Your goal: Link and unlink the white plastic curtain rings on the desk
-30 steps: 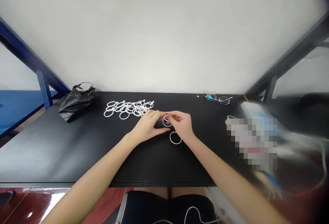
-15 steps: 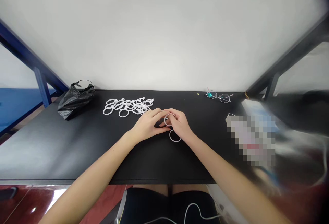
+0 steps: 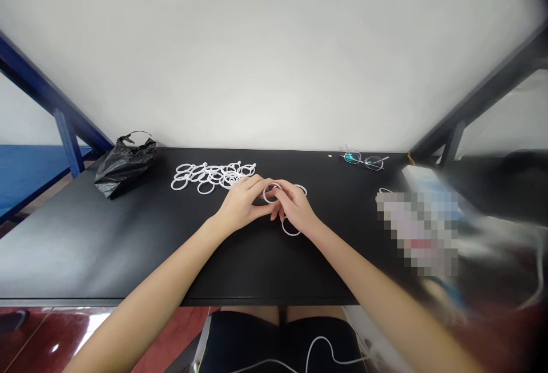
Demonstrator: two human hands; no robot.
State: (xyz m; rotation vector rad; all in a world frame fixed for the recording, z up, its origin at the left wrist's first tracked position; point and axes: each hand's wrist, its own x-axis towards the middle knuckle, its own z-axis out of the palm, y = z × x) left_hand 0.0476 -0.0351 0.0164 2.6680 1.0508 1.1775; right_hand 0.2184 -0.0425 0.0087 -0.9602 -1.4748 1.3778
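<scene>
While angled inward, left hand [image 3: 242, 204] and right hand [image 3: 297, 207] pinch white plastic ring [image 3: 271, 193] together.

The white plastic rings [image 3: 213, 177] are smooth with a slight gloss. The table [image 3: 107, 247] top is matt black, with a soft sheen toward its left edge. The black plastic bag [image 3: 125, 167] is thin, glossy and crinkled, and the glasses [image 3: 363, 160] have fine metal frames.

Ring pile [image 3: 213, 179] on surface [image 3: 128, 247]: plastic bag [image 3: 125, 166] left of it, glasses [image 3: 363, 160] well right, left hand [image 3: 242, 204] and right hand [image 3: 297, 207] just front-right, loose ring [image 3: 291, 229] in front of those.
</scene>
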